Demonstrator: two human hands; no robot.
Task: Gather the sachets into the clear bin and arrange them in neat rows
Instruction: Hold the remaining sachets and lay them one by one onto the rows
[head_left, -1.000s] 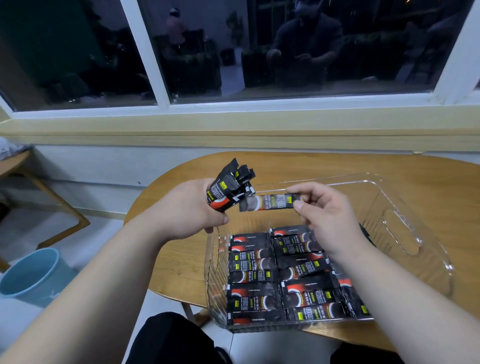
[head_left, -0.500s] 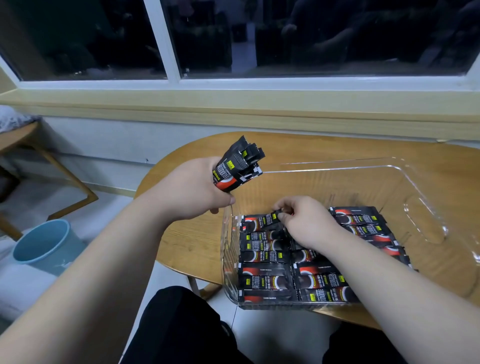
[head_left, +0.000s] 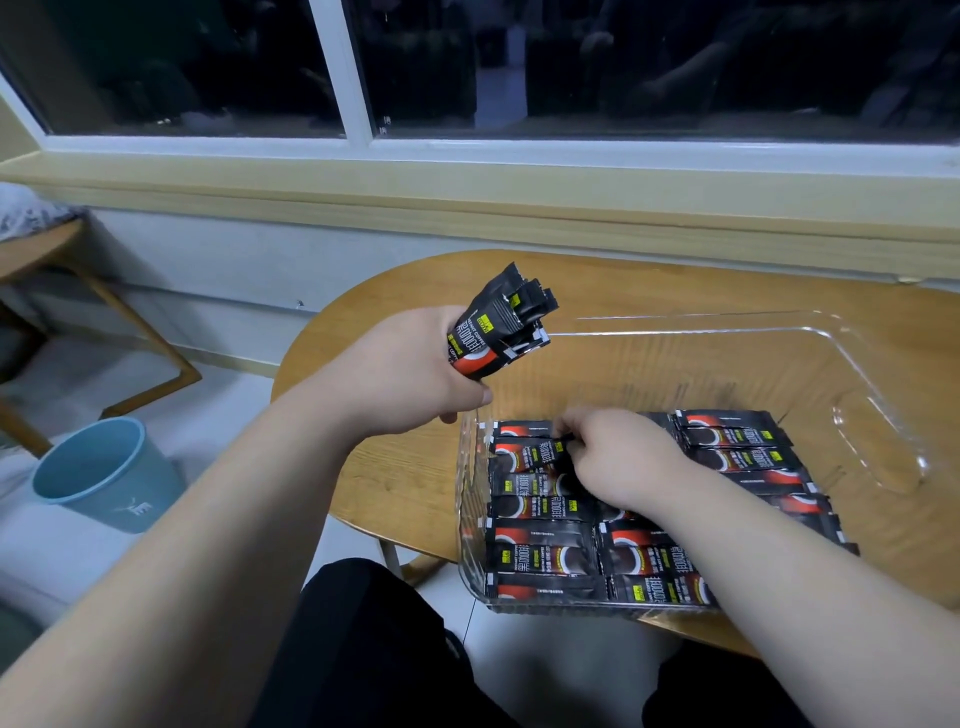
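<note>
head view looks down on a clear bin (head_left: 857, 364) standing at the near edge of a round wooden table (head_left: 395, 467). the left hand (head_left: 410, 371) is held up just beside the bin's left wall, fingers wrapped round a bundle of sachets (head_left: 501, 332) that fans upward out of the fist. it seems kept there as a ready stock, close enough for the other hand to draw from. the right hand (head_left: 618, 457) is down inside the bin, fingertips curled and pinching the end of a single sachet (head_left: 527, 451) that lies flat near the far end of the left column. the laid sachets (head_left: 545, 556) lie crosswise and overlapping in columns, which is likely why this one is set flat and parallel to its neighbours. the far part of the bin floor is bare, so more rows should fit. a blue bucket (head_left: 98, 473) stands on the floor to the left.
</note>
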